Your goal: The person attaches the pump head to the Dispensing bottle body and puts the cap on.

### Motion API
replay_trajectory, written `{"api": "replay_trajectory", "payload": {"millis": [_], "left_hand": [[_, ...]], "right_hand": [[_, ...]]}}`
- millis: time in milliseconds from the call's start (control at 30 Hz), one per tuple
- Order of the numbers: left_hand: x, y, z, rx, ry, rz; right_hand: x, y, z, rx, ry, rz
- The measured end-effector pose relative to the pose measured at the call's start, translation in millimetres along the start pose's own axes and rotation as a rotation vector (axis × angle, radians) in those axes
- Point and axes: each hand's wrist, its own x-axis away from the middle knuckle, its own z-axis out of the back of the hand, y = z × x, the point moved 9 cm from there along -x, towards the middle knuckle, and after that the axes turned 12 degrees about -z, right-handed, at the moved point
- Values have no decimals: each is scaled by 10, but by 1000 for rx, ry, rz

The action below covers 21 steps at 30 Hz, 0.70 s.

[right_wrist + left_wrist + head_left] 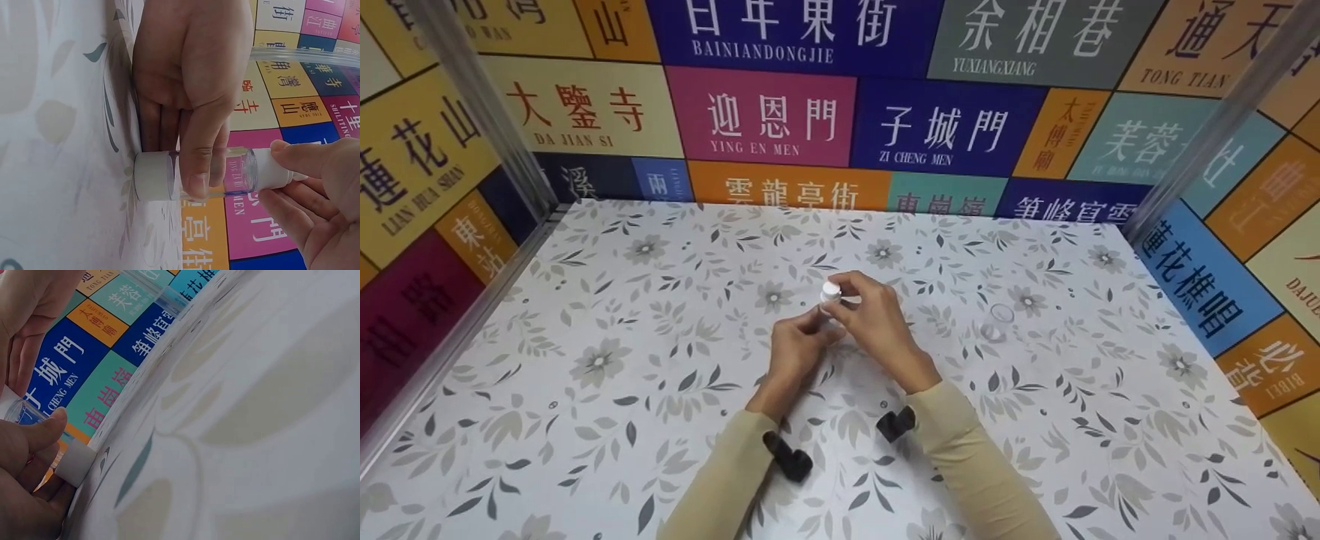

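A small bottle (pixel 235 179) with a clear body stands upright on the table, low white base (pixel 153 175) down. My left hand (pixel 796 346) grips the clear body between thumb and fingers, just above the base. From above, my right hand (pixel 877 307) pinches the bottle's white top (pixel 831 289) with thumb and fingertips. In the left wrist view the white base (pixel 76 463) shows at the tabletop, below my left thumb. A clear, empty-looking cap (pixel 999 324) lies on the table to the right of my hands.
The table (pixel 600 300) has a white cover with grey flowers and leaves. Colourful panels with Chinese place names (pixel 761 116) rise behind it and at both sides. Metal posts (pixel 491 127) stand at the back corners. Dark bands (pixel 787 456) circle both sleeves.
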Motion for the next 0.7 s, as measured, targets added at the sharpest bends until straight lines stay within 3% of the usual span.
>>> {"api": "replay_trajectory", "payload": {"millis": [400, 700], "left_hand": [[0, 20, -32, -48, -23, -45], [2, -26, -4, -25, -16, 24]], "right_hand": [[40, 4, 4, 48, -25, 25], [35, -4, 133, 147, 56, 100]]}}
